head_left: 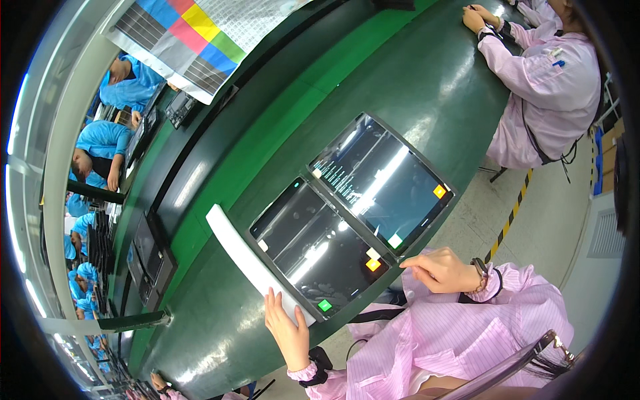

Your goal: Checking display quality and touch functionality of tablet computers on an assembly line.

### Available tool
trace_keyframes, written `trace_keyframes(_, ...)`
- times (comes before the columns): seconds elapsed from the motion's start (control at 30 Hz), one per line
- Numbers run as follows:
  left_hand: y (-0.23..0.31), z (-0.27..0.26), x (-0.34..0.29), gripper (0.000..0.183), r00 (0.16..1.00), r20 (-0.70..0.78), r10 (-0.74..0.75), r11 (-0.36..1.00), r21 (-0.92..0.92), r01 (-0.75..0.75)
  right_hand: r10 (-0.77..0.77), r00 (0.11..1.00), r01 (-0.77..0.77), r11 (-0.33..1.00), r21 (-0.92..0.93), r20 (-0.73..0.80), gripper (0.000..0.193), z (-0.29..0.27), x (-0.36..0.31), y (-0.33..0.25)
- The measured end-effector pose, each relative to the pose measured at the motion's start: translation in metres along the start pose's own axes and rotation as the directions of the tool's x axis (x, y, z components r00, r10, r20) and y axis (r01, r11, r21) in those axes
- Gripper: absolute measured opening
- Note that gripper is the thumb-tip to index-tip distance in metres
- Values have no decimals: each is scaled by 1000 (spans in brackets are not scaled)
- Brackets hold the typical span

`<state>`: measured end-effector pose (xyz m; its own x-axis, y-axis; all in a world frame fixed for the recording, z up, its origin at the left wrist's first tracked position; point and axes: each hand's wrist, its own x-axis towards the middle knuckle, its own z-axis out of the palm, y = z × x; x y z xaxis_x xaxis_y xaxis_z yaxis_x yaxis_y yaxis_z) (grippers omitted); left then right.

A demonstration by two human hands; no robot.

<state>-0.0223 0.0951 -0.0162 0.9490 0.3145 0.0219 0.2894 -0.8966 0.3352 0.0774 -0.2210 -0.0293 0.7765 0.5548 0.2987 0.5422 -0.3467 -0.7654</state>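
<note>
At the near edge of the green table (427, 80), two hands, well apart. Left hand (288, 330): fingers extended, lying on the lower end of a white curved strip (250, 260), thumb out by the near-left corner of the left dark panel (310, 233). Right hand (440, 270): other fingers bent, index finger pointing at the near corner of the right dark panel (380, 183); can't tell if it touches or pinches anything. Panels lie side by side, narrow gap between, near corners close to the table edge, so little room on the person's side. Strip runs along the left panel's outer side. More room past the far edges: green surface stretches to a lighter green band (267, 157) and, upper right, toward a co-worker in pink (547, 87). Dark framed device (150, 260) sits well left of the strip.

Glare streaks cover parts of both screens; small text on the right one unreadable. Left palm underside hidden. Colour-patch sheet (200, 40) cut off at top; blue-clad workers (103, 147) small, distorted at the rim.
</note>
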Motion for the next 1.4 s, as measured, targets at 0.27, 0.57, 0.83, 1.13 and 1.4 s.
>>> trace_keyframes(0.27,0,4,4,43,1000,20,11,1000,0,-11,-15,999,16,1000,-27,28,23,-6,6,-3)
trace_keyframes(0.57,4,4,5,45,1000,21,10,1000,8,-10,-39,999,39,999,-1,-29,20,-1,6,-1)
trace_keyframes(0.83,5,4,6,46,1000,15,17,1000,-7,-17,-26,999,27,1000,-11,44,24,-4,7,-2)
trace_keyframes(1.13,5,7,6,45,1000,13,25,1000,3,-25,-48,995,72,947,-312,85,34,-2,48,-9)
trace_keyframes(1.4,6,6,4,44,1000,10,8,1000,-5,-8,-49,995,81,913,-399,91,38,-4,48,3)
